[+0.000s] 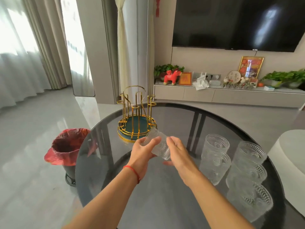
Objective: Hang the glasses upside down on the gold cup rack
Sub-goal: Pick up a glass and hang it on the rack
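Where the two hands meet above the middle of the counter (165, 195), a clear embossed glass (159, 144) lies tilted between them, its mouth pointing up and away toward the gold cup rack (136, 116) and its thick base toward the person. The left hand (142, 150) cups the glass from the left with fingers curled around its side, a red string (132, 171) tied at that wrist; the right hand (177, 153) presses its fingers against the other side, so both hands grasp the one glass, lifted clear of the surface. The rim of the held glass sits just in front of the rack's round base, which has a teal tray (137, 125) inside it; the rack's pegs carry nothing. To the right of the hands stand five more glasses (247, 169), upright and bunched close in two rows. The counter is a round, dark, glossy glass top. Off its left edge, on the pale tiled floor, stands a bin with a red liner (68, 146). Beyond are long curtains (33, 47), a wall-mounted television (239, 22), and a low shelf (231, 95) with plants and ornaments.
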`<state>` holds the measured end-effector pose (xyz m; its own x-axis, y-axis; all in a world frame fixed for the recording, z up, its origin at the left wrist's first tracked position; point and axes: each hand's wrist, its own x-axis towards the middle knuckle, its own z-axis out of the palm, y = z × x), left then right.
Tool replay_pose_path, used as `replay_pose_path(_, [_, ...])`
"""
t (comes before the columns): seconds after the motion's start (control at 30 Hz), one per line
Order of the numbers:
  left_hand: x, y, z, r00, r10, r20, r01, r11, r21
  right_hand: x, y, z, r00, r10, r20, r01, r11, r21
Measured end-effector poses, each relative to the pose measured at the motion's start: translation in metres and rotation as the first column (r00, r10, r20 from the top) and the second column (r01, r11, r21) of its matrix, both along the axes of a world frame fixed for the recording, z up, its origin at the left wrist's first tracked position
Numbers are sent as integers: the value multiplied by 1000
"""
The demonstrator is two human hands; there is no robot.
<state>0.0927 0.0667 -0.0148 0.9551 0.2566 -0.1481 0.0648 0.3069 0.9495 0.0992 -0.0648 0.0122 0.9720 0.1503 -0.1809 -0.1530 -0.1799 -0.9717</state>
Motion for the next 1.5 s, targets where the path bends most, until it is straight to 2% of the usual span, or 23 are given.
replay_pose_path(0.1, [14,5,0,999,-33,23,34,998,-46,26,11,-10,993,-49,-103,73,968,241])
replay_pose_path(0.17, [23,12,0,998,-51,31,48,995,90,40,12,-8,982,-104,-155,153,924,350])
replay_pose_path(0.2, [26,16,-5,998,-30,61,15,973,230,47,10,-5,974,-156,-163,206,907,368])
replay_pose_path(0.23, [28,23,-12,993,18,119,-67,906,418,54,7,-1,961,-226,-160,270,891,364])
replay_pose_path(0.27, [32,31,-22,979,68,193,-173,779,603,63,3,5,941,-308,-138,337,878,338])
replay_pose_path(0.3, [31,38,-32,964,87,250,-251,604,756,70,-2,11,916,-390,-95,399,865,304])
replay_pose_path(0.37, [37,51,-52,964,77,254,-265,281,922,92,-10,25,860,-508,53,480,840,253])
replay_pose_path(0.4, [39,54,-60,976,66,207,-216,184,959,103,-12,34,836,-534,128,496,834,243])
replay_pose_path(0.47, [45,57,-69,993,55,105,-110,95,989,128,-7,53,806,-533,257,484,844,232])
replay_pose_path(0.57, [52,57,-70,997,59,46,-47,10,999,172,18,87,793,-467,391,429,884,186])
replay_pose_path(0.63, [52,57,-71,998,60,16,-15,-19,1000,201,41,105,829,-383,407,346,924,166])
replay_pose_path(0.73, [53,58,-72,998,56,3,-2,-11,1000,233,78,119,847,-261,464,259,963,70])
replay_pose_path(0.87, [54,57,-74,999,50,-18,18,4,1000,265,113,122,840,-118,529,219,967,-131])
replay_pose_path(1.0, [54,57,-74,998,58,-8,7,15,1000,282,126,119,822,102,560,62,962,-266])
replay_pose_path(1.13, [56,57,-74,999,46,-27,25,30,999,291,128,110,812,332,480,-154,915,-372])
replay_pose_path(1.27, [57,57,-73,999,44,-31,30,35,999,295,124,97,827,463,318,-365,873,-322])
replay_pose_path(1.37, [57,56,-73,999,43,-31,30,35,999,298,122,97,795,549,257,-452,820,-352])
replay_pose_path(1.5, [53,55,-71,997,71,-9,7,37,999,301,124,99,761,600,246,-448,761,-469])
